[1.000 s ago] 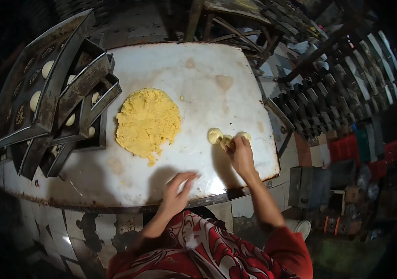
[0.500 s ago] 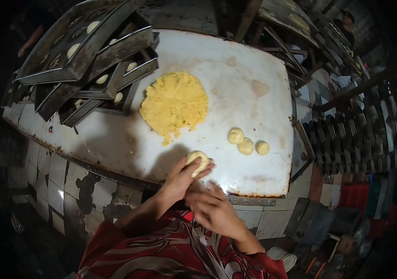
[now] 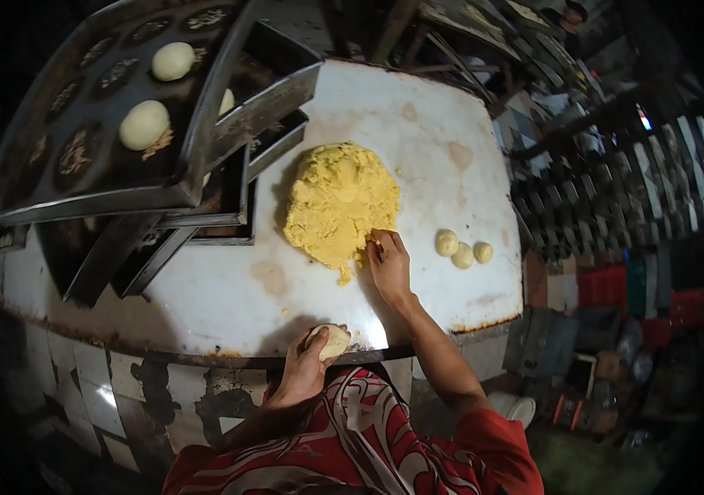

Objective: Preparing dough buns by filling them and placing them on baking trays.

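Note:
Near the front edge of the table, my left hand (image 3: pixel 304 369) is closed round a pale dough ball (image 3: pixel 330 341). My right hand (image 3: pixel 391 266) reaches forward to the near right edge of a mound of crumbly yellow paste (image 3: pixel 340 202), its fingers bent together and pinching at the paste; their tips are partly hidden. Small crumbs lie at the mound's near side. To the right of that hand sit three smaller dough balls (image 3: pixel 462 253), grouped closely on the white tabletop (image 3: pixel 443 181).
Dark metal trays (image 3: pixel 100 206) are stacked askew at the left, and the top one bears two dough balls (image 3: pixel 145 125) among patches of pale flakes. Rows of metal pans (image 3: pixel 616 186) stand beyond the table's right side. A person (image 3: pixel 568 25) is at the far right.
My right hand has moved from beside the left hand forward to the yellow paste. The left hand, still holding the dough ball, is lower in view. The view has shifted toward the trays.

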Demonstrator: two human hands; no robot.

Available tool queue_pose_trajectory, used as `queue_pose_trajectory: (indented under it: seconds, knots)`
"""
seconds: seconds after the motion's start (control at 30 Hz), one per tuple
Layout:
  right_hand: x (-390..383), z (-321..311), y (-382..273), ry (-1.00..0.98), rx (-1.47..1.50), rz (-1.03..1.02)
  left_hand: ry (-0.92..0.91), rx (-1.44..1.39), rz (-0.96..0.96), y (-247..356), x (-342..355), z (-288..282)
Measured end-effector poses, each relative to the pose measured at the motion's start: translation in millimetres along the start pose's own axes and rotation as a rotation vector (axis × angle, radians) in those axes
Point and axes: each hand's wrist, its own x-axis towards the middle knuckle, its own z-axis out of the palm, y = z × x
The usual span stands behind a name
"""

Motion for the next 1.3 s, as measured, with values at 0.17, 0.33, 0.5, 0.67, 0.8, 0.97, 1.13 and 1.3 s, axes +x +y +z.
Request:
queue_pose_trajectory:
  seconds: [0.17,0.33,0.5,0.67,0.8,0.97,1.13,1.3]
  knots:
    - [-15,-55,-44,-0.271,0.617,0.544,-0.418,-0.242,-0.073,24,24,2]
    - [-55,-80,-93,-0.081,0.379,0.148,-0.357,-0.22,-0.06,22,45,29]
    - [-69,-91,-82,0.135,-0.067,-0.125,-0.35,0.006,0.322,-21,45,78]
    - [-96,-134,-47,-0.213,-0.354,-0.277,-0.246,-0.093,0.38,-62,51,101]
    - [-83,-179,-7,-0.202,0.571,0.107,-0.02,-0.113,0.371,-93,47,110]
    - [-90,-171,15,-0.245,0.275,-0.274,-0.069,-0.054,0.293,-103,56,134]
    - [-144,-143,51,-0.067,0.283,-0.186,0.359,0.047,0.845,-109,107,141]
    - [-64,-124,68,0.103,0.39,0.126,-0.008,1.744,0.903,-87,107,131]
